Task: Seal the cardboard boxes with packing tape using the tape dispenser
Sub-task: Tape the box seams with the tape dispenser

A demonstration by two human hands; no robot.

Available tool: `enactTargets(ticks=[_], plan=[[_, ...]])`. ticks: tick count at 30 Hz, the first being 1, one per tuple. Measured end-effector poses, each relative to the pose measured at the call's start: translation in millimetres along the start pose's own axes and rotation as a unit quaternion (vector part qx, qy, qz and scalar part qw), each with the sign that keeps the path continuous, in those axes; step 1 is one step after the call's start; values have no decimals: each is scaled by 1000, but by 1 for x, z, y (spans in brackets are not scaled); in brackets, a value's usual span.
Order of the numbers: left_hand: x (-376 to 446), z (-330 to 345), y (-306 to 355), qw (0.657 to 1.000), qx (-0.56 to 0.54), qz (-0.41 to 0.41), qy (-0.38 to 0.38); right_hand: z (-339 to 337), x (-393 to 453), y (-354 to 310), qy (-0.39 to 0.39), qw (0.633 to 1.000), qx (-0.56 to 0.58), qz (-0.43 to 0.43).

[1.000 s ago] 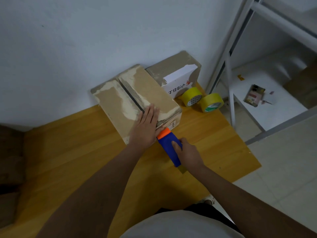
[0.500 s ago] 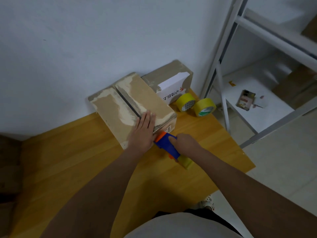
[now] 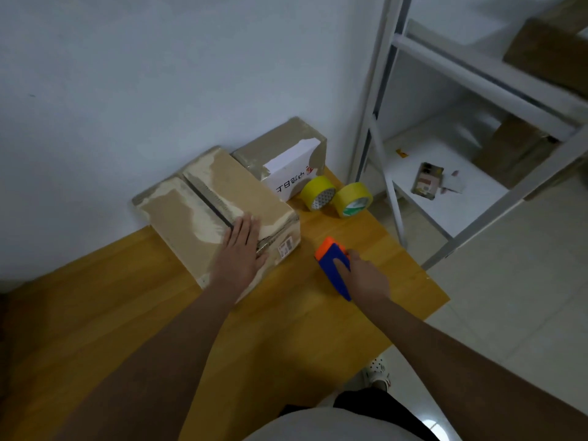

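Cardboard box (image 3: pixel 203 214) under left hand (image 3: pixel 241 249).

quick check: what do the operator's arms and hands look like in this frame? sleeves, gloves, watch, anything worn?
Both forearms are bare all the way to the bottom edge of the head view: no sleeves in sight. The left hand and right hand wear no gloves, and no rings, watch or wristband show. No cables or markers on either arm. Lower down, a light top and dark bottoms are partly visible.

shelf box (image 3: pixel 553 43) cut off, blurred
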State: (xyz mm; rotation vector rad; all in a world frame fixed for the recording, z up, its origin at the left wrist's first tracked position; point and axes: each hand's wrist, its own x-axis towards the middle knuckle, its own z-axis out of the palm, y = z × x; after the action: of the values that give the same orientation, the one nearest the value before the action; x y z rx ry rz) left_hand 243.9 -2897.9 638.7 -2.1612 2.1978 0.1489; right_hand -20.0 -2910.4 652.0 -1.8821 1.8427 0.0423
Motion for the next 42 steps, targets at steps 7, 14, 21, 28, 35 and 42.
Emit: enactTargets(ticks=[7, 14, 21, 28, 35, 42], plan=[[-15, -4, -6, 999, -11, 34, -21, 6, 38, 18, -63, 996, -68, -8], [-25, -14, -21, 986, -160, 47, 2, 24, 10, -32, 39, 971, 200, -126], [-54, -13, -33, 997, -48, -63, -6, 46, 2, -114, -194, 876, 427, -111], [-58, -6, -38, 1000, -1, -14, -26, 85, 36, -128, -221, 912, 347, -14], [-69, -13, -45, 970, -182, -145, 75, 46, 62, -82, 55, 943, 325, 45], [-69, -24, -31, 761, -511, -380, 123, 0, 79, -128, -70, 929, 293, -216]])
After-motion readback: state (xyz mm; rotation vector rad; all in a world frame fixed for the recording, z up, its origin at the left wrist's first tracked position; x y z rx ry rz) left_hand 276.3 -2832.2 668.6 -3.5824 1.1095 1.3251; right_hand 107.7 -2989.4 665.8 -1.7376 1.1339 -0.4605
